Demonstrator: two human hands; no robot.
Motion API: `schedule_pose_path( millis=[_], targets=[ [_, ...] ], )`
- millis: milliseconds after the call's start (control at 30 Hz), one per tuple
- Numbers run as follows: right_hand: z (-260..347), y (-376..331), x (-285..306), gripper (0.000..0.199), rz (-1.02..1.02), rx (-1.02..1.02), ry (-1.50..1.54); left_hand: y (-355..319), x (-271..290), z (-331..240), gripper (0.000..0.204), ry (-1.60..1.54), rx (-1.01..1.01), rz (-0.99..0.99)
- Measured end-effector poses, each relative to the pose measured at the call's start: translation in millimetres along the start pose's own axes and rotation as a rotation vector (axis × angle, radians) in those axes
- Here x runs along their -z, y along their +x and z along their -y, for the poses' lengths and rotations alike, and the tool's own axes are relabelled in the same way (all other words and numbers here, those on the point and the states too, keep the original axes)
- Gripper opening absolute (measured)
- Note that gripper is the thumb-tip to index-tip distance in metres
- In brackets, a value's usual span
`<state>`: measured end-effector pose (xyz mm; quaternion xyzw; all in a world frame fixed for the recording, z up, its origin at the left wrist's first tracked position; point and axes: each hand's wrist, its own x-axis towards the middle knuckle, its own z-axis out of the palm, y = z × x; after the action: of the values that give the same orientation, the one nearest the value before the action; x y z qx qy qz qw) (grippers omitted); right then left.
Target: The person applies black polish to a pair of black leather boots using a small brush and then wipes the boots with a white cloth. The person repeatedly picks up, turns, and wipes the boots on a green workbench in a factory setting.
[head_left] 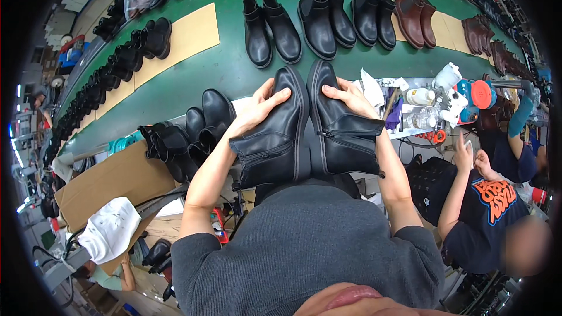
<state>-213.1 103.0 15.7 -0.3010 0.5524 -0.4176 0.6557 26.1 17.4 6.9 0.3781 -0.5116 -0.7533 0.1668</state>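
Two black ankle boots are held side by side in front of my chest, soles facing each other and toes pointing away. My left hand grips the left boot, its thumb across the toe area. Around the front of the right boot my right hand is closed the same way. A zip runs along the side of each boot. Just beyond them, a pair of black boots stands on the green table.
More black boots and brown boots line the table. Bottles and a red-lidded blue container sit at right. Left are a cardboard box and black boots. A co-worker in dark clothing is close on the right.
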Motion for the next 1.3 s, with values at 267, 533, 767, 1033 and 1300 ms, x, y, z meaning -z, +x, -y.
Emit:
schedule_pose_path(
  millis=[267, 533, 767, 1033, 1300],
  targets=[
    [-39, 2, -10, 0.062, 0.331, 0.08, 1.06, -9, -18, -14, 0.043, -0.804, 0.227, 0.15],
    [-9, -19, -11, 0.039, 0.169, -0.173, 0.718, -19, -38, -42, 0.064, -0.015, -0.063, -0.102],
    [-23, -8, -12, 0.038, 0.09, -0.182, 0.676, -13, -31, -36, 0.064, 0.027, -0.149, -0.156],
    [-27, -5, -8, 0.034, 0.051, -0.254, 0.662, -4, -25, -25, 0.077, 0.092, -0.097, -0.233],
    [-39, 1, -18, 0.039, 0.143, -0.216, 0.838, -10, -10, -15, 0.046, -0.421, -0.11, -0.046]
  ],
)
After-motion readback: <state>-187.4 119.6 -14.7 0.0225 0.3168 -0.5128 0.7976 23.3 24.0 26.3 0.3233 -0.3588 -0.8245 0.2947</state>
